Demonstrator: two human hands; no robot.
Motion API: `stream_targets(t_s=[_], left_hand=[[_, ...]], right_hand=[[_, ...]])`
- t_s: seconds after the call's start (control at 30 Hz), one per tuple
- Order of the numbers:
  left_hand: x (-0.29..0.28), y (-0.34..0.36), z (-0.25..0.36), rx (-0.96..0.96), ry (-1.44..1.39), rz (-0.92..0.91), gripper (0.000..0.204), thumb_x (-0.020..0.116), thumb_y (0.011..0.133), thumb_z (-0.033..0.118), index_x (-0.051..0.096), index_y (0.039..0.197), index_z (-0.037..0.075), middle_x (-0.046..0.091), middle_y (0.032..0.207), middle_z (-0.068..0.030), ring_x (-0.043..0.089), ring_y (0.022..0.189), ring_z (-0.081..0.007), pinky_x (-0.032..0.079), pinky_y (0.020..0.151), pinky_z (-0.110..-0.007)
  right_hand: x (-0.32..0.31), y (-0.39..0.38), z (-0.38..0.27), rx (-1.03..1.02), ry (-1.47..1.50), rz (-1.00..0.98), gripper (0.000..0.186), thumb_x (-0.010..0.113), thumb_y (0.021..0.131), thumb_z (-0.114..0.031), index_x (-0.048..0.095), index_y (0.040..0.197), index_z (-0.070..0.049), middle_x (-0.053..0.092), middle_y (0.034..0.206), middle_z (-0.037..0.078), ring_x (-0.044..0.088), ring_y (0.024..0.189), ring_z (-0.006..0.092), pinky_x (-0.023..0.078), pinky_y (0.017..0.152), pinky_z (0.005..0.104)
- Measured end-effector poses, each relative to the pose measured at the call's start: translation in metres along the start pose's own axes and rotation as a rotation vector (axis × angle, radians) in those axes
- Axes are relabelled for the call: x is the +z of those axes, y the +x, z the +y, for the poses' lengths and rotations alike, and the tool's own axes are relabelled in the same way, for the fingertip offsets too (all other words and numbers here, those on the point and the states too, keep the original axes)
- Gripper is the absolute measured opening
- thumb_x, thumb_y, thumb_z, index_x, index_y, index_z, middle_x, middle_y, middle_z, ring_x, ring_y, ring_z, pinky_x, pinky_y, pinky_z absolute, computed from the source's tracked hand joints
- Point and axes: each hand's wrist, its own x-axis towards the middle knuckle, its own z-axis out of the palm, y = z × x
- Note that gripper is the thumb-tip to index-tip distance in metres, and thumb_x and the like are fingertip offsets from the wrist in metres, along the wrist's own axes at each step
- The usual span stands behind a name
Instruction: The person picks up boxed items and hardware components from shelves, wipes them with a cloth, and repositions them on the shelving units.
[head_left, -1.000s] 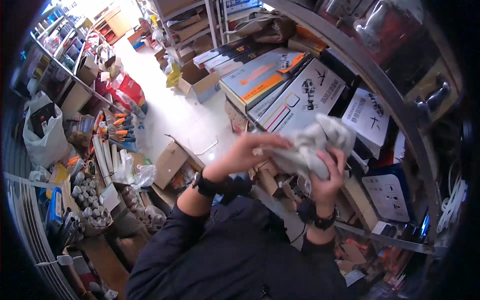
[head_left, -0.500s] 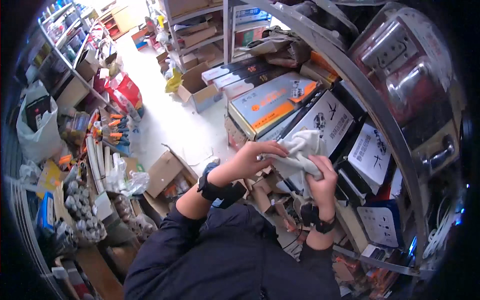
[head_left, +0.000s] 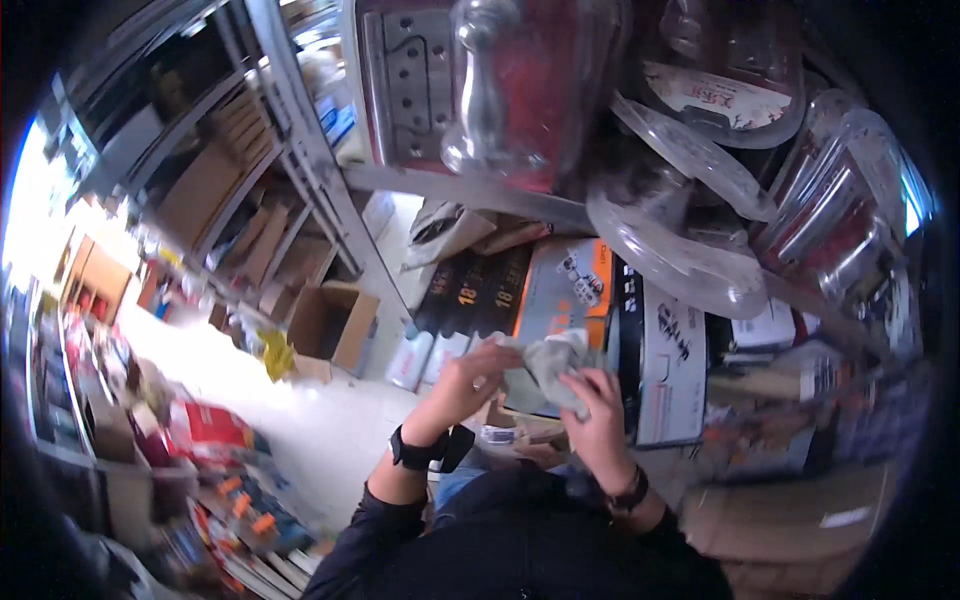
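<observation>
A crumpled pale grey cloth [head_left: 550,372] hangs between my two hands, above the front of a row of flat boxes. My left hand [head_left: 468,382] pinches its left edge, with the fingers bent. At the cloth's right side, the fingers of my right hand [head_left: 598,415] are curled over it. Just beyond the cloth lies a grey and orange box [head_left: 563,285]. To its right is a long white and grey box [head_left: 670,375] with a dark picture. Some fingertips are hidden by the folds.
A metal shelf beam [head_left: 470,195] crosses ahead, carrying clear plastic packs of metal hardware [head_left: 480,90]. Far left stand an open cardboard box [head_left: 330,325] and a yellow bag [head_left: 275,352]. A red bag [head_left: 212,428] lies beside the pale floor [head_left: 330,420].
My view has swung to the right and closer to the shelf, so the hardware packs look larger. Both hands still hold the cloth, which looks more bunched.
</observation>
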Motion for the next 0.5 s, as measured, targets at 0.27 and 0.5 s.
stream_targets(t_s=[0.27,0.5], left_hand=[[-0.064,0.008,-0.031,-0.022,0.089,-0.195,0.040,0.053,0.070,0.000,0.049,0.109,0.006,0.040,0.120,-0.0162,0.040,0.109,-0.0351,0.036,0.090,-0.036],[-0.105,-0.023,-0.050,-0.089,0.017,-0.177,0.034,0.052,0.071,-0.001,0.052,0.105,0.005,0.050,0.110,-0.0129,0.049,0.101,-0.0314,0.040,0.084,-0.034]], right_hand=[[0.065,0.062,0.047,0.282,-0.413,-0.118,0.044,0.063,0.065,-0.018,0.054,0.108,-0.018,0.038,0.117,0.013,0.035,0.108,0.0327,0.031,0.084,0.0481],[0.065,0.124,0.093,0.388,-0.479,-0.272,0.047,0.063,0.066,-0.028,0.051,0.111,-0.022,0.033,0.122,0.023,0.026,0.115,0.0403,0.024,0.091,0.0533]])
